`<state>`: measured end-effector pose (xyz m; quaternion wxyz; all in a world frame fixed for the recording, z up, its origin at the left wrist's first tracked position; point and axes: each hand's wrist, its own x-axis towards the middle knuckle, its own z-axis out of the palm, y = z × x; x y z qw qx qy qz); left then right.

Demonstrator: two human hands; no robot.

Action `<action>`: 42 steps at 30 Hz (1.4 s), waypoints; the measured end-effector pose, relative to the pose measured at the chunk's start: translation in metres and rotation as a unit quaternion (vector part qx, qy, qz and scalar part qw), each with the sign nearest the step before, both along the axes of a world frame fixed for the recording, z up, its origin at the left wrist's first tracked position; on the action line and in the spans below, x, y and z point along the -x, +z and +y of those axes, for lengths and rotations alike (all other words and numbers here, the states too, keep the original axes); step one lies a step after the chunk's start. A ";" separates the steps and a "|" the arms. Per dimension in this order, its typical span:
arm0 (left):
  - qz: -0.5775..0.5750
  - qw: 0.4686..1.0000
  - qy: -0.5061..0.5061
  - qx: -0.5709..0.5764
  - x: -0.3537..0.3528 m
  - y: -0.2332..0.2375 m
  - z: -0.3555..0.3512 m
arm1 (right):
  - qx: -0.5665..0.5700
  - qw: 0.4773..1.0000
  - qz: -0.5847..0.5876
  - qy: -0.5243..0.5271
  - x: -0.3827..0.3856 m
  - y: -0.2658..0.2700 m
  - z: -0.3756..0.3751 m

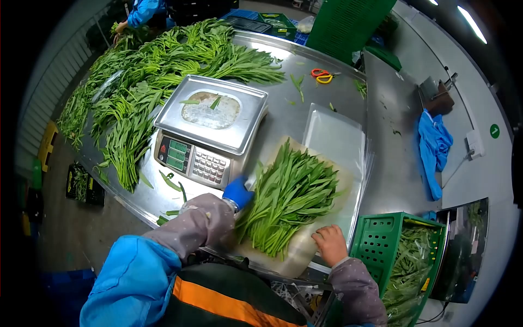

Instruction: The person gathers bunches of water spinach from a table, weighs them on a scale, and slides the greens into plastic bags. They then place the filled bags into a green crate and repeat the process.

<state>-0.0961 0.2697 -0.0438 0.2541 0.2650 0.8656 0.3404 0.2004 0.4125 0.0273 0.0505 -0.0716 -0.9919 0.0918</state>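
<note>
A bunch of long-leaved green vegetables [294, 191] lies on a thin brownish wrapping sheet [305, 252] on the metal table, its cut stems toward me. My left hand [238, 192], in a blue glove, is at the left side of the bunch by the scale's front corner; its fingers are blurred and partly hidden. At the sheet's lower right edge, my bare right hand [330, 245] has its fingers bent down onto the sheet, apart from the leaves. A digital scale [210, 111] stands left of the bunch, with leaf scraps on its pan.
Loose greens [163, 71] are heaped at the back left, where another person's sleeve [146, 11] shows. Clear flat sheets [335, 133] lie beside the bunch. Scissors [324, 76] rest farther back. A green crate [376, 240] of bagged greens stands right; a blue garment [433, 147] hangs behind.
</note>
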 end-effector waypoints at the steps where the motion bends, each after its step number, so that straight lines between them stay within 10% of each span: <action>1: 0.029 0.997 -0.023 0.071 -0.003 0.008 0.005 | 0.002 1.000 0.009 0.019 0.000 -0.005 0.004; 5: 0.167 0.952 -0.210 0.150 -0.005 0.013 0.046 | -0.018 0.996 0.037 0.085 0.018 0.010 0.016; 11: 0.442 0.796 -0.404 -0.088 -0.048 0.112 0.044 | 0.001 0.981 0.088 0.171 0.071 0.115 -0.067; 18: 0.221 0.701 -0.670 -0.106 -0.088 0.181 -0.077 | 0.232 0.970 0.066 -0.027 0.041 0.132 -0.147; 22: 0.121 0.616 -0.764 -0.147 -0.101 0.149 -0.080 | 0.619 0.773 -0.124 -0.054 0.021 0.071 -0.119; 25: -0.050 0.535 -0.824 -0.181 -0.091 0.136 -0.034 | 0.623 0.743 -0.244 -0.028 0.018 0.070 -0.120; 28: -0.365 0.666 -0.648 -0.055 -0.051 0.162 0.065 | 0.719 0.667 -0.078 -0.180 -0.048 0.051 -0.149; 31: 0.064 0.891 -0.434 -0.118 -0.076 0.113 0.109 | 0.771 0.532 0.071 -0.344 -0.119 0.031 -0.201; 36: 0.143 0.798 -0.584 0.027 -0.109 -0.030 0.118 | 0.758 0.388 0.193 -0.487 -0.182 0.018 -0.283; 42: 0.129 0.842 -0.520 -0.062 -0.109 0.006 0.109 | 0.754 0.400 0.254 -0.456 -0.181 0.007 -0.291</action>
